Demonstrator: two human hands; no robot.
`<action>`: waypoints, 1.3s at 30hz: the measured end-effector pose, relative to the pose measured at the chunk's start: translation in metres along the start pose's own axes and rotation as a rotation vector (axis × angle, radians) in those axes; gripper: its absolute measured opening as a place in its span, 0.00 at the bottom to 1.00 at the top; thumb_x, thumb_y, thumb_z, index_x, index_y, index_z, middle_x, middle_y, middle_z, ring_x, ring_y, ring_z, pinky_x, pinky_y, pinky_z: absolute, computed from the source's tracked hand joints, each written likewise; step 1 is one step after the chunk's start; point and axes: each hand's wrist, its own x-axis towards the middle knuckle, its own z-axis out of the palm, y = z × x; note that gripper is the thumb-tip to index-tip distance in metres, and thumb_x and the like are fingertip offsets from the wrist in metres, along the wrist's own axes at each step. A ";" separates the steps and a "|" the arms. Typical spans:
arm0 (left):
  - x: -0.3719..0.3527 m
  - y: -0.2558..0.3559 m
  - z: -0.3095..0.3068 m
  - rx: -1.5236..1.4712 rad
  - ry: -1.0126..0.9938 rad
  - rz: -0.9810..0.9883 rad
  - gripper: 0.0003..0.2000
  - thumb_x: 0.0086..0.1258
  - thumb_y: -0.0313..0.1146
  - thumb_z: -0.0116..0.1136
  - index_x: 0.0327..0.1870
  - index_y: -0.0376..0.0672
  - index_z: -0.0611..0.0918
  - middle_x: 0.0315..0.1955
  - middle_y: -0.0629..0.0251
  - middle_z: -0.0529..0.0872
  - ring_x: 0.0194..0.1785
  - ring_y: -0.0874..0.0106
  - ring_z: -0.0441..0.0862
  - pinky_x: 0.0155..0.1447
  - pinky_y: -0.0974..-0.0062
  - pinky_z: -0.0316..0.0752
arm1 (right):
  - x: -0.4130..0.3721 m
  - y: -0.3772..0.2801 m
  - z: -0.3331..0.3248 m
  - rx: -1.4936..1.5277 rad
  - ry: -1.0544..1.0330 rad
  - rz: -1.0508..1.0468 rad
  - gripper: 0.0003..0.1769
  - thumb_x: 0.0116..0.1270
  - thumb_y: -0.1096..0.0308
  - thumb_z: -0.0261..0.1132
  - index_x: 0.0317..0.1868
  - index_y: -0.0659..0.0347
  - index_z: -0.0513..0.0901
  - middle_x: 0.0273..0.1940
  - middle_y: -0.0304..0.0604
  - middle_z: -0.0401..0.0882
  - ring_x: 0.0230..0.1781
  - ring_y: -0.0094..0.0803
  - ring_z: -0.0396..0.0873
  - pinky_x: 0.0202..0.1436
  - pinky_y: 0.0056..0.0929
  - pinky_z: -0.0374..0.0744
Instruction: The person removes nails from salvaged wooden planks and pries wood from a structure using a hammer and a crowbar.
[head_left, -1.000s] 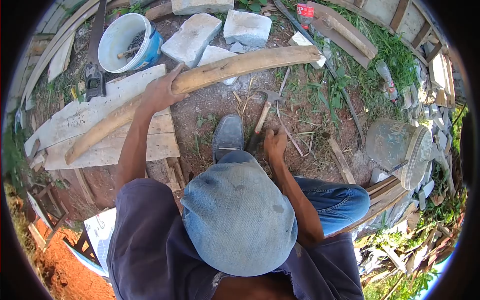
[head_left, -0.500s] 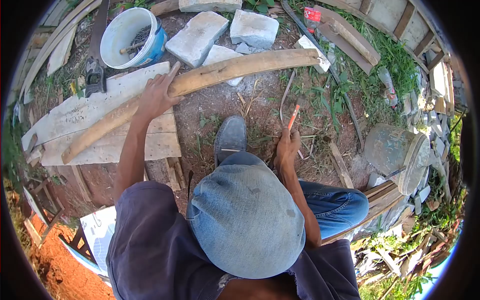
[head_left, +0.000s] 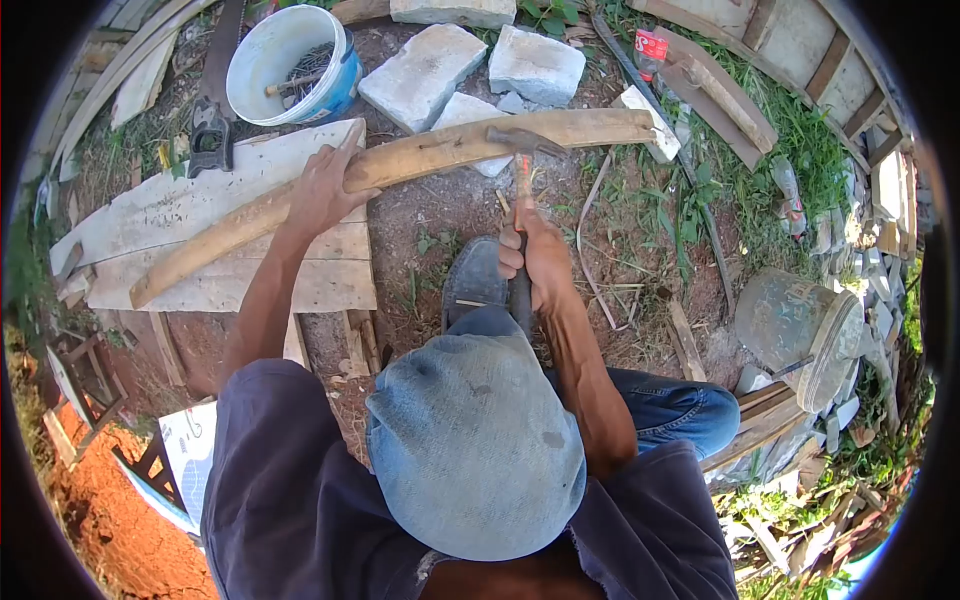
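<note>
My left hand [head_left: 325,188] grips a long, slightly curved wooden beam [head_left: 430,150], fingers over its far side and thumb along the near edge. The beam slants across pale boards [head_left: 220,205] on the left, its right end over a white block [head_left: 655,125]. In my right hand [head_left: 540,255] is a claw hammer [head_left: 522,175], fingers wrapped round the handle. Its metal head overlaps the beam's right half in this view. A shoe [head_left: 475,275] lies just left of the hammer handle.
Several pale stone blocks [head_left: 425,75] lie beyond the beam. A white bucket with nails [head_left: 290,70] and a handsaw [head_left: 212,120] are at the upper left. On the right are a dirty bucket [head_left: 790,320], a metal bar [head_left: 700,200] and a red-labelled bottle [head_left: 650,50].
My right hand has swung up and left with the hammer, bringing its head from the ground at right to over the beam. My left hand keeps its hold; the view has shifted slightly.
</note>
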 end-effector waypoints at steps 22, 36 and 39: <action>0.003 -0.003 -0.011 -0.022 0.003 -0.043 0.53 0.51 0.37 0.77 0.80 0.60 0.56 0.43 0.56 0.81 0.49 0.54 0.77 0.60 0.59 0.71 | -0.076 -0.110 0.007 -0.637 0.210 -1.254 0.21 0.79 0.49 0.53 0.39 0.61 0.72 0.22 0.36 0.72 0.18 0.22 0.70 0.23 0.24 0.71; -0.004 -0.010 -0.008 0.041 -0.019 -0.034 0.53 0.52 0.43 0.76 0.80 0.62 0.55 0.39 0.55 0.78 0.47 0.54 0.77 0.58 0.59 0.73 | -0.054 -0.117 0.051 -0.425 0.068 -1.246 0.21 0.79 0.50 0.53 0.40 0.61 0.71 0.20 0.30 0.69 0.16 0.19 0.66 0.18 0.22 0.65; 0.001 -0.010 -0.015 0.042 0.004 -0.008 0.52 0.53 0.43 0.75 0.80 0.62 0.55 0.39 0.55 0.78 0.46 0.54 0.77 0.58 0.58 0.73 | -0.009 -0.066 -0.005 -1.440 0.162 -0.949 0.17 0.77 0.57 0.58 0.40 0.65 0.69 0.21 0.57 0.76 0.18 0.55 0.77 0.22 0.46 0.71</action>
